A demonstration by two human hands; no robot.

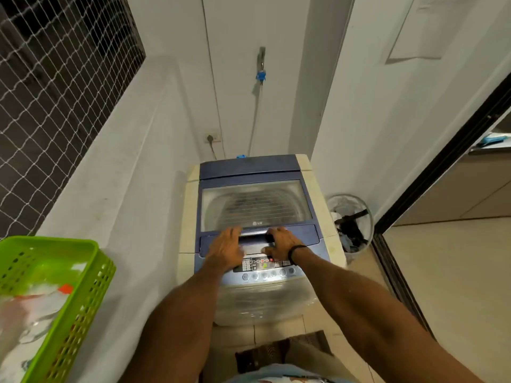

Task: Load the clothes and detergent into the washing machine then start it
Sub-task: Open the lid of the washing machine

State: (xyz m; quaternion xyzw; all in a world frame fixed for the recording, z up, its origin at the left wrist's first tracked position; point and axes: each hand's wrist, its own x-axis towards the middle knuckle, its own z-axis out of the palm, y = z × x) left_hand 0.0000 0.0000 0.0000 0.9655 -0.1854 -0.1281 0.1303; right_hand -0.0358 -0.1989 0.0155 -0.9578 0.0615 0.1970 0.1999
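Hands apart on lid handle (253, 235) ends: right hand (282, 244) curled round it, left hand (225, 246) grip unclear; two-handed probably to lift closed lid (255, 203) evenly; control panel (265, 265) beneath wrists.

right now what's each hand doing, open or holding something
Left hand: gripping the washer's lid handle.
Right hand: gripping the same handle; the lid is down.

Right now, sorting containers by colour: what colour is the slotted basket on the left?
Bright green basket, head view.
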